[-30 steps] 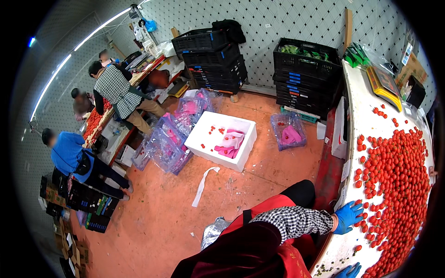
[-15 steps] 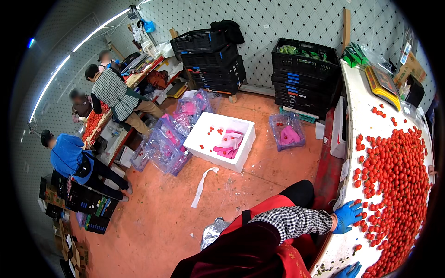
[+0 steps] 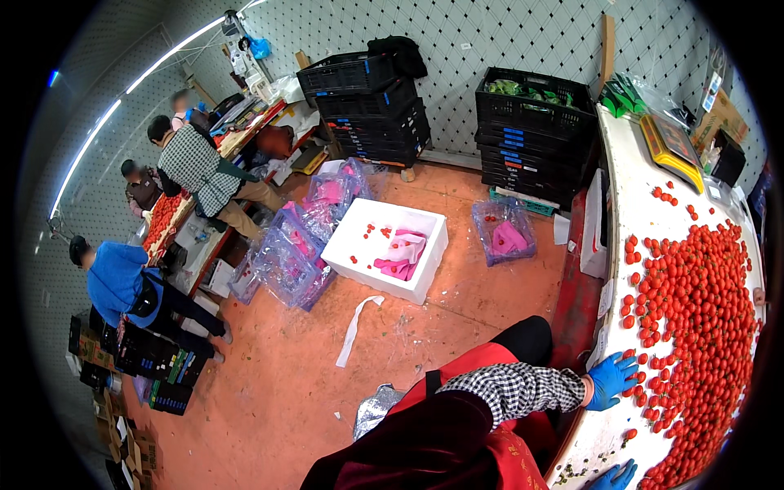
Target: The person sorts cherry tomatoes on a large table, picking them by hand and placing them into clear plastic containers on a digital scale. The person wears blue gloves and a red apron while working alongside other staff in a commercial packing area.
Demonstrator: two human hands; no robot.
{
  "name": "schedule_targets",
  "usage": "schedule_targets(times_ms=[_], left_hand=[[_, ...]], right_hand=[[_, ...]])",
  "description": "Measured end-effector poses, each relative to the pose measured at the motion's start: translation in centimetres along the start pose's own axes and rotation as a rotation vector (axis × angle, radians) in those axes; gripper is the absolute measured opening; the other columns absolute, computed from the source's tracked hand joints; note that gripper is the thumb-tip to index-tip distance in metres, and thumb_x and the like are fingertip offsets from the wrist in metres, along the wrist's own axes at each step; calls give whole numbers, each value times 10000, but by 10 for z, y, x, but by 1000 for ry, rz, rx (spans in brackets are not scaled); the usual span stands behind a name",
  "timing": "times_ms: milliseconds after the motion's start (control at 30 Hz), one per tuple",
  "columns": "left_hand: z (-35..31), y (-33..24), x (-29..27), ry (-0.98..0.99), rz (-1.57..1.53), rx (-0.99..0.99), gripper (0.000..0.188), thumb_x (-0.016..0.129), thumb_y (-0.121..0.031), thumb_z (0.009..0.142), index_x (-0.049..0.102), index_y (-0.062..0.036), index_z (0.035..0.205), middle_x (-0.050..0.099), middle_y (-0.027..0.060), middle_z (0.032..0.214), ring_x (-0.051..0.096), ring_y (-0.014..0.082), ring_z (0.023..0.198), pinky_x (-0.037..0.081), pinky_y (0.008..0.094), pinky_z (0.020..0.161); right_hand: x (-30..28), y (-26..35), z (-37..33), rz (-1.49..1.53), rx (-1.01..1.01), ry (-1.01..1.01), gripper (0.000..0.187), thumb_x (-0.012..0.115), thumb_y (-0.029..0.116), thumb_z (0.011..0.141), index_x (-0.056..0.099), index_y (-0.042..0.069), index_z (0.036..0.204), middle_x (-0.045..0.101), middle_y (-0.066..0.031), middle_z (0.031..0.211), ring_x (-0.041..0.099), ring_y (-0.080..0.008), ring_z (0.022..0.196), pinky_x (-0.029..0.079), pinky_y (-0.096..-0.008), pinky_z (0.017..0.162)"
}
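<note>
1. Your left grip [image 3: 611, 382] is open, fingers spread, just at the near fringe of the red tomatoes [image 3: 706, 318] on the white worktop [image 3: 625, 171]!
2. Down low, your right grip [image 3: 614, 478] shows extended fingers, partly cut off, nothing visibly held.
3. Done? Green scraps [image 3: 574, 471] beside it suggest some handling.
4. Plenty looks left: tomatoes sprawl loose.

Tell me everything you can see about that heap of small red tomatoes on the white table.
The heap of small, round, glossy red tomatoes spreads loose over the long white tabletop, crowded together in the middle and thinning to scattered single fruit at its left fringe and toward the yellow-framed scale. The blue-gloved left hand is at that fringe, fingertips beside a few tomatoes; whether they touch is unclear. The blue-gloved right hand is near its lower end.
</note>
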State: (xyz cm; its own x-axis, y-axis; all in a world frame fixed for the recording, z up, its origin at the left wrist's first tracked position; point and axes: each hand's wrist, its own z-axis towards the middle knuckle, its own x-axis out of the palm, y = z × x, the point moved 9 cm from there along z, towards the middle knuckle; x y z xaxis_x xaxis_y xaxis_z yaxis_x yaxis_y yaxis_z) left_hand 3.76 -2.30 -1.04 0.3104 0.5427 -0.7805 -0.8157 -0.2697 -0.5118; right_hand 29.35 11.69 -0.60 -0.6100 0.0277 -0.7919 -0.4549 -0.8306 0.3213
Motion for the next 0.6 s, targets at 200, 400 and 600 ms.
schedule_targets(times_ms=[200, 400, 600], left_hand=[[0, 0, 0, 17, -5, -3, 677, 635, -376, 851, 513, -60, 1437, 398, 223, 1533, 300, 402, 1470, 188, 586, 1191], [0, 0, 2, -2, 8, 9, 688, 638, -362, 844, 498, -69, 1450, 393, 213, 1540, 284, 407, 1478, 186, 584, 1193], [1, -5, -3, -21, 52, 133, 556, 628, -303, 852, 567, -95, 1365, 503, 171, 1439, 354, 426, 1421, 268, 557, 1178]], right_hand=[[-2, -1, 1, 31, 63, 16, 389, 616, 228, 976, 662, -71, 1220, 645, -265, 1245, 610, -396, 1166, 472, -448, 1040], [14, -33, -6, 25, 58, 7, 396, 640, 243, 958, 673, -55, 1216, 648, -261, 1247, 618, -379, 1172, 474, -440, 1049], [44, -84, -10, 219, 259, 75, 448, 573, 90, 948, 560, -66, 1368, 458, -233, 1497, 442, -362, 1371, 320, -432, 1161]])
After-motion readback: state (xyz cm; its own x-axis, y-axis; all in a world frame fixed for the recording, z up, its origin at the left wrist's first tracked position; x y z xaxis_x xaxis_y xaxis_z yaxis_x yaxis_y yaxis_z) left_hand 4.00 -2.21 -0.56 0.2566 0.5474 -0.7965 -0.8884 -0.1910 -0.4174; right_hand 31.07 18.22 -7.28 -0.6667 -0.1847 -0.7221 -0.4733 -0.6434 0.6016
